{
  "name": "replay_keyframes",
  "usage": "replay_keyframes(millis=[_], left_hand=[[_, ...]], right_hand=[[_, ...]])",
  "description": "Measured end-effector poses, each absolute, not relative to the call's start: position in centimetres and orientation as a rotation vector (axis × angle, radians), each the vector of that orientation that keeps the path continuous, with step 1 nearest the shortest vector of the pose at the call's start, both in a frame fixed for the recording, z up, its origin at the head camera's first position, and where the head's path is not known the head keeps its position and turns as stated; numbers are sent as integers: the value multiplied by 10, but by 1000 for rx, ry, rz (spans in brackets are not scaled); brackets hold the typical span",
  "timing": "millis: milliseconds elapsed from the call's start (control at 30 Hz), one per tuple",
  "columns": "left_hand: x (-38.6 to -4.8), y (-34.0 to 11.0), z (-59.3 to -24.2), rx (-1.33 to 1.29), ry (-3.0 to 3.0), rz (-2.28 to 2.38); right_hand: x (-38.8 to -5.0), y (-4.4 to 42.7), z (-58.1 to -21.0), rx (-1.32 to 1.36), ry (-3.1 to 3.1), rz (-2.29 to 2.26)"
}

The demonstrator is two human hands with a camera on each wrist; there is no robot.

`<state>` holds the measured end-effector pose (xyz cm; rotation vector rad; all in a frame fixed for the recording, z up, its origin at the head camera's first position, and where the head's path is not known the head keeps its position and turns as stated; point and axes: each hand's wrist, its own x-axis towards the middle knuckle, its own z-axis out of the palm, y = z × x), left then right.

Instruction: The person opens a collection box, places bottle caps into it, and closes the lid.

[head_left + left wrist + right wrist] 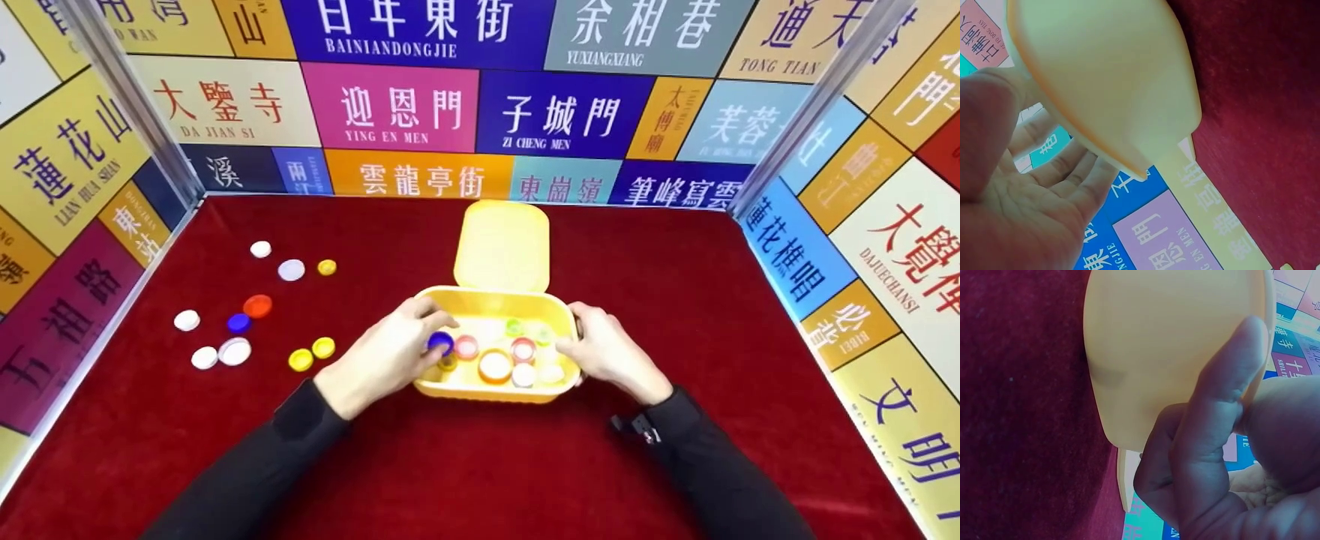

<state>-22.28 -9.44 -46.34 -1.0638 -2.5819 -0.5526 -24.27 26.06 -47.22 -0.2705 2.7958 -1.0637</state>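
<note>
A yellow plastic box (480,395) with its lid (502,244) folded back holds several bottle caps in white, pink, orange and green. My left hand (394,352) reaches over the left rim and pinches a blue bottle cap (439,343) inside, beside a small dark yellow cap (448,364). In the left wrist view, the box wall hides the fingertips of that hand (1033,185). My right hand (607,352) grips the right wall. In the right wrist view, a finger of that hand (1202,433) lies along the outside of the box (1145,354).
Several loose caps lie on the dark red cloth (450,465) to the left, among them a red cap (257,306), a dark blue cap (238,323), a yellow cap (301,360) and a white cap (187,320). Panels with printed characters (405,109) wall in the back and both sides.
</note>
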Motion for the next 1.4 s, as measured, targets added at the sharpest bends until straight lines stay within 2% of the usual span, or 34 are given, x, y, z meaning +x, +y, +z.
replay_keyframes(millis=[433,967,1400], left_hand=[[-224,-119,-460,-955,-2604,-631],[-214,-193,-474,-680,-2811,-638],[-204,-226,-481,-693,-2913,-640]], right_hand=[[-244,259,-472,-269,2798,-1056],[-244,257,-471,-267,2793,-1076],[-241,261,-472,-251,2793,-1079]])
